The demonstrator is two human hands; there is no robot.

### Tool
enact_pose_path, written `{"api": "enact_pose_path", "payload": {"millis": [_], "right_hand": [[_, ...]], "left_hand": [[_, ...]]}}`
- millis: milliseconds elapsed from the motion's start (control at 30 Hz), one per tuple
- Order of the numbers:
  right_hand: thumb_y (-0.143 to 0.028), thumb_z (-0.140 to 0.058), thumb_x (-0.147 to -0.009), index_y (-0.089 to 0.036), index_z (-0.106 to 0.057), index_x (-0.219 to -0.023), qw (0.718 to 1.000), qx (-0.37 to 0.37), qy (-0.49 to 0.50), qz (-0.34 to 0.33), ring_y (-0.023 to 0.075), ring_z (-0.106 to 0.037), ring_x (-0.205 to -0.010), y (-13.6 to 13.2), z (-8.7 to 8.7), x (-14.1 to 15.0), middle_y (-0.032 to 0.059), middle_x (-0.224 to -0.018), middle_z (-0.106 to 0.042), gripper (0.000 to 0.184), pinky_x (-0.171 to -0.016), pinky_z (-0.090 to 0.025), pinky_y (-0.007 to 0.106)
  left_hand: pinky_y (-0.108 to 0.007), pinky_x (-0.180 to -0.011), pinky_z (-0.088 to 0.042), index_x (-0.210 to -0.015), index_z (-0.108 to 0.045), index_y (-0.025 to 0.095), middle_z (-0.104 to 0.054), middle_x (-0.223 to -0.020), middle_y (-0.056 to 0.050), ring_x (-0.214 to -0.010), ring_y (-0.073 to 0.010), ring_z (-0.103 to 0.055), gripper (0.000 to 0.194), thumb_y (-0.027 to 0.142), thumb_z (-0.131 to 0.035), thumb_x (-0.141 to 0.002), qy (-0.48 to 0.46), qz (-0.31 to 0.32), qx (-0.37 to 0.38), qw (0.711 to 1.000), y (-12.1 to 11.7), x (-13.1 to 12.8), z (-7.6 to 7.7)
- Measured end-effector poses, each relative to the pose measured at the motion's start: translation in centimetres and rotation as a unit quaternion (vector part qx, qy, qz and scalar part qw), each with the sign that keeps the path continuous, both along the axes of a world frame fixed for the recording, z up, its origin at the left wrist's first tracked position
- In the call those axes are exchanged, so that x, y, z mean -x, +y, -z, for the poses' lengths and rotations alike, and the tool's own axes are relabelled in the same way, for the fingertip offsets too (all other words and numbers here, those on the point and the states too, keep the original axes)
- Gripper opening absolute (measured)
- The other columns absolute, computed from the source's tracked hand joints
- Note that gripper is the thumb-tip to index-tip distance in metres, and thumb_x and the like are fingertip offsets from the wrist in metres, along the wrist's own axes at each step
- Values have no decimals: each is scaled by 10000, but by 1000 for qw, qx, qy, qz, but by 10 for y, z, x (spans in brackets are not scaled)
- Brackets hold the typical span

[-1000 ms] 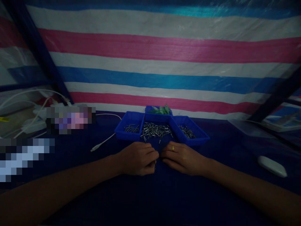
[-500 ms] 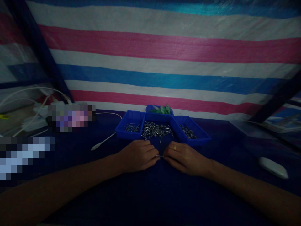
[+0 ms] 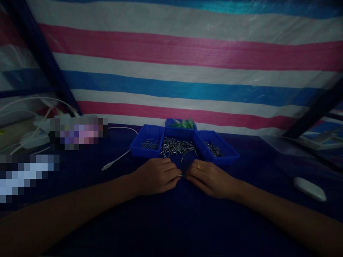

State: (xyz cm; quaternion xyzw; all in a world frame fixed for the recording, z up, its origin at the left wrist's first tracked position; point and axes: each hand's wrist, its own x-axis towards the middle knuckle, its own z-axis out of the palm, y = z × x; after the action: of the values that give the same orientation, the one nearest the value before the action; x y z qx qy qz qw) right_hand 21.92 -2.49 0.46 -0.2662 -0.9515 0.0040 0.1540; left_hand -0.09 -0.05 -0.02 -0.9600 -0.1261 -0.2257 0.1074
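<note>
Between the fingertips of both hands, a thin shiny metal pin [image 3: 182, 175], rivet-like in shape, lies level; only its short middle stretch shows. My left hand [image 3: 158, 177] is closed and pinches one end. The other end is pinched by my right hand [image 3: 210, 178], closed too, with a ring on one finger. Just beyond the hands lies a loose heap of similar metal pins [image 3: 177, 147] on the dark blue tabletop [image 3: 171, 221]. A blue tray [image 3: 143, 153] at left and a blue tray [image 3: 227, 157] at right flank the heap, each with more pins inside.
Behind the heap stands another blue tray [image 3: 184, 132] with green pieces [image 3: 184, 124]. A white cable [image 3: 118, 159] lies at left, near white plugs and cords [image 3: 34, 137]. To the right is a white rounded object [image 3: 310, 189]. A striped sheet [image 3: 187, 78] hangs behind the table.
The view has shifted slightly. My hands have drawn a little closer together, and less of the metal pin shows between them. Both still pinch it.
</note>
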Motion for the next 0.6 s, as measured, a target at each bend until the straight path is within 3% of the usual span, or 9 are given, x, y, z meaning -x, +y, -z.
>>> {"api": "enact_pose_path", "payload": {"millis": [367,500,600], "right_hand": [[-245,-364,-929,-137,-565,-917,1000,23,-12,-15,154,-475,-750,0,-1,0,60,-816,-545,229,-687,-411,282],[-251,-385,-918,-125,-567,-924,1000,28,-7,-11,158,-481,-758,0,-1,0,66,-820,-548,222,-691,-412,287],[-266,-397,-912,-128,-565,-937,1000,28,-8,-5,160,-477,-753,0,-2,0,63,-817,-545,219,-680,-411,290]], "left_hand": [[-238,-677,-452,-987,-570,124,-630,-936,-45,-835,-142,-539,188,151,-409,-894,17,111,12,994,-1,2,-5],[-247,-698,-456,-924,-564,116,-618,-948,-59,-871,-154,-538,172,169,-408,-873,18,102,10,995,-2,1,-3],[-251,-623,-443,-851,-565,120,-608,-797,-41,-749,-150,-536,165,186,-415,-858,13,58,8,998,-2,1,-1]]}}
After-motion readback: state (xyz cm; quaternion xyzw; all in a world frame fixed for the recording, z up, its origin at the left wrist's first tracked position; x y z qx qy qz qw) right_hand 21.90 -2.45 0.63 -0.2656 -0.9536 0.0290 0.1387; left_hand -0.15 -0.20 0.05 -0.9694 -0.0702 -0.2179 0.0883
